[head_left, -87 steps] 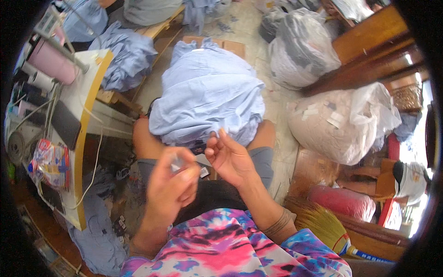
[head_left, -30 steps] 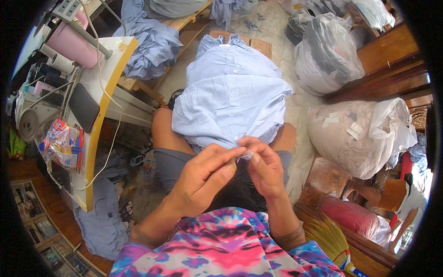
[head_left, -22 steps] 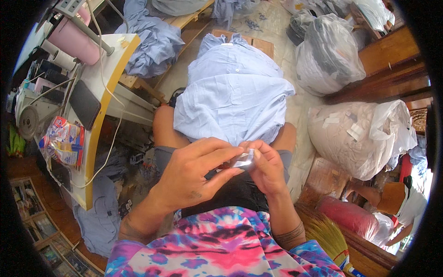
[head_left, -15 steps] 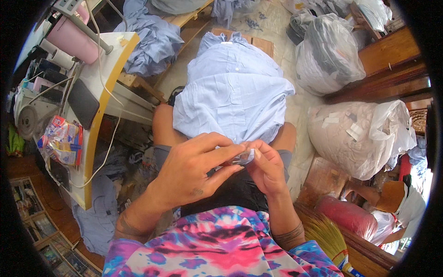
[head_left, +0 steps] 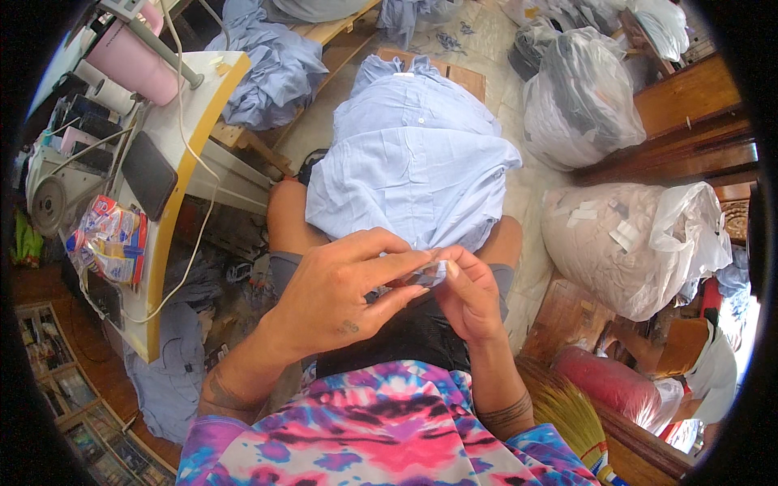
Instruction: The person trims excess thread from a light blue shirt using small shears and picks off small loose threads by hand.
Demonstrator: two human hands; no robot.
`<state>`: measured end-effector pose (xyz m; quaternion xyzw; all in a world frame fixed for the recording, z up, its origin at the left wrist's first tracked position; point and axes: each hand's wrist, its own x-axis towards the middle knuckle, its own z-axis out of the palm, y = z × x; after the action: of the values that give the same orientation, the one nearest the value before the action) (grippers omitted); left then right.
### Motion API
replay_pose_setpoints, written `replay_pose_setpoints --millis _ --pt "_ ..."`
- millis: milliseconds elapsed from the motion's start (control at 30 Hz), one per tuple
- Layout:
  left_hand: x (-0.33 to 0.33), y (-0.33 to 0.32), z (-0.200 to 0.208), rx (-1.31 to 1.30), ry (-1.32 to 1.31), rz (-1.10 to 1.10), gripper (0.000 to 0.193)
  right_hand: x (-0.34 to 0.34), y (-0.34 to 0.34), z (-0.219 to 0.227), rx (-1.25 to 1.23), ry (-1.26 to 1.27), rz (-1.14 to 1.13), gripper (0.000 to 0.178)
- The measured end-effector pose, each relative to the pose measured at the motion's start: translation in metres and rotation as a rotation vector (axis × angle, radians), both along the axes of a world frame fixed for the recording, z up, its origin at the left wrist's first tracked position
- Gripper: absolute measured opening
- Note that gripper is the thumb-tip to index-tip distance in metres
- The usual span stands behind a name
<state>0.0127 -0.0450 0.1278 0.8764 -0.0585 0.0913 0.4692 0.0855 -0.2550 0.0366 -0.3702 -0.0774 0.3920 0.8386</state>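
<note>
A light-blue buttoned shirt point(head_left: 413, 154) is spread across my lap and knees, its far end on a low wooden surface. Close in front of my body, my right hand point(head_left: 470, 296) pinches a small fold of light-blue cloth point(head_left: 441, 273) between thumb and fingers. My left hand point(head_left: 348, 287) meets it from the other side, index finger and thumb drawn together at the fold. Something small and greyish shows between the left fingertips, too hidden to name.
At left stands a white table point(head_left: 194, 93) with a phone point(head_left: 149, 176), a pink tumbler point(head_left: 134, 61) and a hanging cord. Bulging plastic bags point(head_left: 579, 101) line the right side, near a broom point(head_left: 575, 417). Another person point(head_left: 709, 364) is partly visible at far right.
The view has shifted slightly. Both hands keep nearly the same pose at the cloth fold, with the left fingertips a little closer together. At far right, the other person has moved slightly.
</note>
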Motion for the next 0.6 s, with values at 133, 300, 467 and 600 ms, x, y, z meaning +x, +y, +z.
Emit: replay_pose_setpoints --millis 133,300,467,600 --pt "-0.001 0.002 0.002 0.010 -0.001 -0.015 0.037 0.000 -0.001 0.000 -0.036 -0.020 0.004 0.021" --pt "0.000 0.006 0.003 0.061 -0.009 -0.047 0.037 -0.001 0.001 0.003 -0.067 -0.032 0.008 0.021" --pt "-0.002 0.011 0.004 0.077 -0.015 -0.063 0.035 -0.001 0.002 0.003 -0.129 -0.082 0.012 0.020" --pt "0.004 0.014 0.005 0.158 -0.013 -0.101 0.035 0.002 0.000 0.003 -0.175 -0.011 0.018 0.020"
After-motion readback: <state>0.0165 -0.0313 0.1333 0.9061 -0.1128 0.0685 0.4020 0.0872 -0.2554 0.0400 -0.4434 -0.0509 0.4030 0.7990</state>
